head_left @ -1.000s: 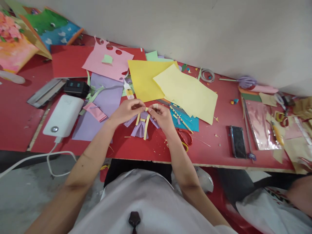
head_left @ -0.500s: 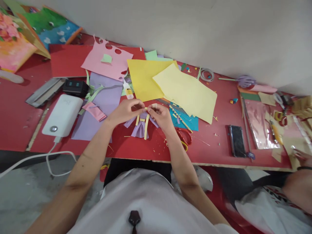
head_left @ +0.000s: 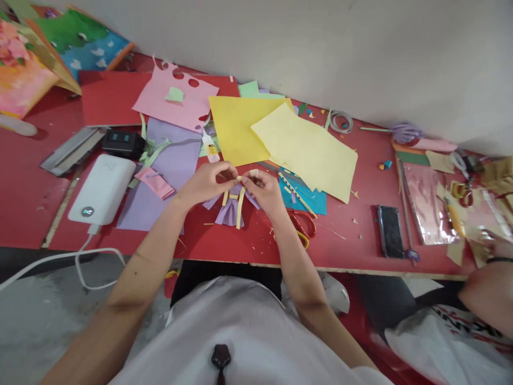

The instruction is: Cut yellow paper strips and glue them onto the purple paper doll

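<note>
My left hand (head_left: 209, 181) and my right hand (head_left: 264, 188) meet fingertip to fingertip, both pinching a small yellow paper strip (head_left: 239, 178). Right under them on the table lies a pleated purple paper bow (head_left: 228, 214), with pale yellow strips across its middle and hanging down its front. My fingers hide part of its top. Behind my left hand a small glue bottle (head_left: 210, 147) lies tilted on the paper. Beside my right wrist are red and yellow scissors (head_left: 303, 225), partly covered by my forearm. A dotted pencil (head_left: 297, 193) rests on blue paper (head_left: 316, 202).
Yellow sheets (head_left: 308, 152), a pink sheet with holes (head_left: 174, 99) and purple paper (head_left: 164, 155) spread behind my hands. At left sit a white power bank (head_left: 102, 190) with a cable and a black device (head_left: 123, 144). A phone (head_left: 390, 231) and a co-worker's arm (head_left: 491, 289) are at right.
My hands keep nearly the same pose on the yellow strip. The co-worker's arm at right has shifted slightly, and the whole view has moved a little.
</note>
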### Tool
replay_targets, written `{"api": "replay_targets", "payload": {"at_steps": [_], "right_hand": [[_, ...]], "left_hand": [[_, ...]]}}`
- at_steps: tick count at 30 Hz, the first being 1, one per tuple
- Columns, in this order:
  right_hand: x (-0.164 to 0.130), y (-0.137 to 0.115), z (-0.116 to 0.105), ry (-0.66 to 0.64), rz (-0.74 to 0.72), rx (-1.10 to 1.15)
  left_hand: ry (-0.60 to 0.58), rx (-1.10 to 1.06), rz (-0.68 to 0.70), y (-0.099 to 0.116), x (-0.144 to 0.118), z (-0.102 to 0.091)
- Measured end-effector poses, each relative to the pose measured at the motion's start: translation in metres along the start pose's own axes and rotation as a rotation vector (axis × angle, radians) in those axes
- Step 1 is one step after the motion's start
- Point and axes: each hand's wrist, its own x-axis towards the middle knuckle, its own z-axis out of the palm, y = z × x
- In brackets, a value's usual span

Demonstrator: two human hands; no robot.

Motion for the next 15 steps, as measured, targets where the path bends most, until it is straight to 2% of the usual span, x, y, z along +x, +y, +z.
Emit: {"api": "replay_targets", "payload": {"at_steps": [15], "right_hand": [[-0.0023,-0.0011,0.0030,0.017,0.006,-0.052]], "left_hand": [[-0.013,-0.119,-0.118,0.0026,0.0026,0.0033]]}}
